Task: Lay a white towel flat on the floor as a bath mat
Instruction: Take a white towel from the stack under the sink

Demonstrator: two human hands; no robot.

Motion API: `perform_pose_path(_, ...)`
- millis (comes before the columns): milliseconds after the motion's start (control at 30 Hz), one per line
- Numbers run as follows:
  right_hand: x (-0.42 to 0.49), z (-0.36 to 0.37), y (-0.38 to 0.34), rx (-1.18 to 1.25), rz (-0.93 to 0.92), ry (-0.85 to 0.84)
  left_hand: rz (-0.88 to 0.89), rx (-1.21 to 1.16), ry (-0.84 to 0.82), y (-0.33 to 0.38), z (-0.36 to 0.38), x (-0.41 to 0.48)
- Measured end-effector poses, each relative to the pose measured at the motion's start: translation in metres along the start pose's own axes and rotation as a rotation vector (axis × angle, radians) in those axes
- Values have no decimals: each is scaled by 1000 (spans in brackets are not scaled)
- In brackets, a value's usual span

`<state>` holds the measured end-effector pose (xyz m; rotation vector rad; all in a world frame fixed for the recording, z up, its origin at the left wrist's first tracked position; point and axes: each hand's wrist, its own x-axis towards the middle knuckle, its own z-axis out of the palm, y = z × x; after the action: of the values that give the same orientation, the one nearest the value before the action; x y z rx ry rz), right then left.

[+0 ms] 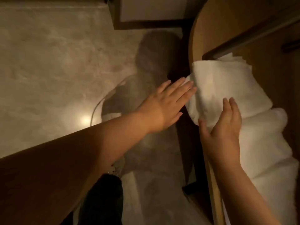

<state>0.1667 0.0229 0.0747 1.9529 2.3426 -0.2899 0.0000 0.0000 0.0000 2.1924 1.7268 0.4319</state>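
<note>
A folded white towel (215, 85) lies on a wooden shelf (204, 30) at the right, and its front edge sticks out past the rim. Beside it on the same shelf rest thicker rolled white towels (267, 143). My left hand (164, 104) reaches in from the left with fingers straight, the fingertips touching the folded towel's left edge. My right hand (222, 127) lies flat against the towel's near side, fingers spread. Neither hand has closed on the cloth.
The marbled stone floor (56, 62) spreads out to the left and below, with a bright light reflection on it. A dark-framed panel (146, 12) stands at the top. The shelf's dark legs (191, 159) run down to the floor. My dark trouser leg is at the bottom.
</note>
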Motion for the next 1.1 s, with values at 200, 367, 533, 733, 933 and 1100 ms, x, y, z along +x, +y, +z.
perform_pose_path(200, 8, 36, 30, -59, -38, -21, 110, -92, 13, 11, 41, 30)
perform_pose_path(367, 15, 54, 45, -64, -78, 17, 120, -139, -36, 16, 64, 45)
perform_pose_path(533, 17, 64, 56, -80, -123, 126, 107, -155, -45, 16, 74, 46)
perform_pose_path(733, 18, 60, 56, 80, -117, 158, 123, -147, -69, 12, 71, 47)
perform_pose_path(933, 16, 29, 35, 141, -122, 165, 101, -247, -40, 11, 43, 45)
perform_pose_path(1100, 5, -3, 4, 202, -134, 167, 111, -220, -23, 2, -7, 35)
